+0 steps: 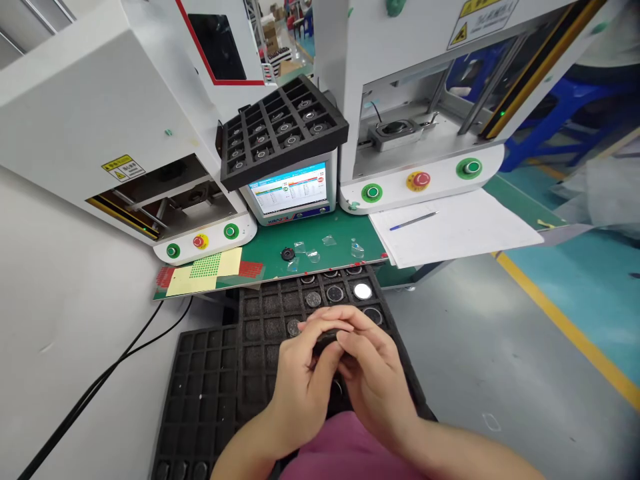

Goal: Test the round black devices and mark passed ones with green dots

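Between my left hand [303, 373] and my right hand [375, 360] is a small round black part [326, 339], gripped by the fingers of both. My fingers cover most of it, so its face is hidden. Both hands are above a black foam tray [263, 330] divided into square pockets. Some pockets near my fingertips hold round dark parts [335, 293], and one holds a part with a bright shiny face [362, 291]. A similar small black disc [287, 254] lies on the green bench top [340, 230] beyond the tray.
Clear film pieces [313, 255] and sticker sheets [205, 268] lie on the bench. A monitor [290, 190] carries another filled tray [285, 130]. Machines with buttons stand left [205, 241] and right [420, 180]. A pen [414, 221] rests on papers [465, 230]. A second tray [197, 387] sits lower left.
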A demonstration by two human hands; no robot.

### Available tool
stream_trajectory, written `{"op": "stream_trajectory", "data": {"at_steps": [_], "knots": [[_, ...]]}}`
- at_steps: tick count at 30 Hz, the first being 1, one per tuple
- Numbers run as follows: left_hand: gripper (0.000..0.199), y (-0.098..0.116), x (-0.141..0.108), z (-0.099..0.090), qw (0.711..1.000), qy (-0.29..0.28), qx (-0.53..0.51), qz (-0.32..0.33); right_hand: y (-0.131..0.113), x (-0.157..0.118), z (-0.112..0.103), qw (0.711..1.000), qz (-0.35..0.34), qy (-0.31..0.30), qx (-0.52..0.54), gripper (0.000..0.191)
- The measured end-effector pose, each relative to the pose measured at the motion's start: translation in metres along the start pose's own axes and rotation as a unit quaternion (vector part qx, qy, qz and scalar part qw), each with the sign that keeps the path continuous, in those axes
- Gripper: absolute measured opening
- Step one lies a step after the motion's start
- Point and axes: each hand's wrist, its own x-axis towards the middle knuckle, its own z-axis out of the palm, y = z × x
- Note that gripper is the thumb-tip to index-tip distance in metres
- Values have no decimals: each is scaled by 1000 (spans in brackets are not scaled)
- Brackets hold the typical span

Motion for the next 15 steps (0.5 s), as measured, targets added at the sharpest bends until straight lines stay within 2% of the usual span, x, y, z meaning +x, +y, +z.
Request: {"op": "stream_trajectory", "data": {"at_steps": [3, 6, 9, 15], "knots": [[24, 0, 0, 3, 998, 9, 45, 39, 3, 0, 4, 998, -31, 50, 31, 8], [23, -1, 1, 6, 995, 11, 74, 70, 4, 0, 8, 996, -25, 72, 55, 7], [23, -2, 1, 7, 992, 5, 87, 89, 3, 0, 10, 994, -30, 81, 64, 9], [26, -9, 2, 4, 994, -11, 66, 89, 7, 0, 7, 995, -32, 77, 52, 8]]}}
